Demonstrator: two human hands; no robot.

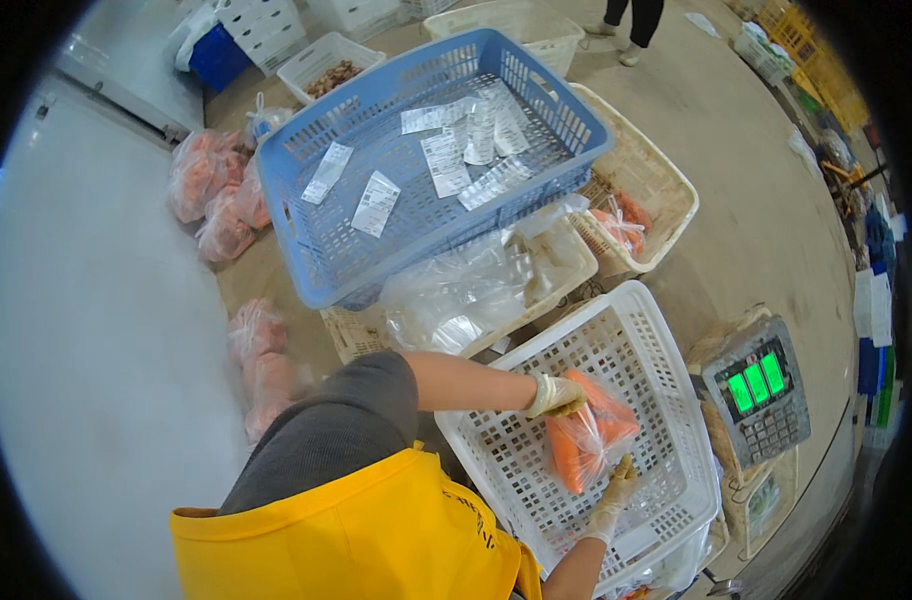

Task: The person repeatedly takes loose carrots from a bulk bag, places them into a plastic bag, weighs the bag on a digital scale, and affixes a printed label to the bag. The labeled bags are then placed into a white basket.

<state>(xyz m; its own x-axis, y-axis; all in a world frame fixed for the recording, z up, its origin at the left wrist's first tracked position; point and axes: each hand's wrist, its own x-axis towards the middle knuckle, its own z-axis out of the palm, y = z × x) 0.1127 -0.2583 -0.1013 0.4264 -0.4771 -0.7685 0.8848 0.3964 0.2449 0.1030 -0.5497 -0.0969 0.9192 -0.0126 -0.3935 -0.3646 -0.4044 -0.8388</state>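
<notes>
A clear plastic bag of carrots (602, 424), gathered at its neck, is inside a white perforated plastic basket (493, 442). My left hand (559, 395), in a pale glove with stained fingers, is curled on the bag's upper left edge. Below the gathered neck, my right hand (616, 491) wears a similar glove and has its fingertips close to the plastic. Whether those fingertips pinch the bag cannot be seen. To the right of the basket, a digital weighing scale's display unit (760, 390) has lit green digits and a keypad.
Printed labels (445, 161) lie in a blue plastic crate (336, 262) ahead. Clear plastic bags (456, 292) fill a cream crate nearer me. Bagged carrots (208, 180) rest on the floor at left, beside a white wall (88, 337). A person's legs (636, 26) stand farther off.
</notes>
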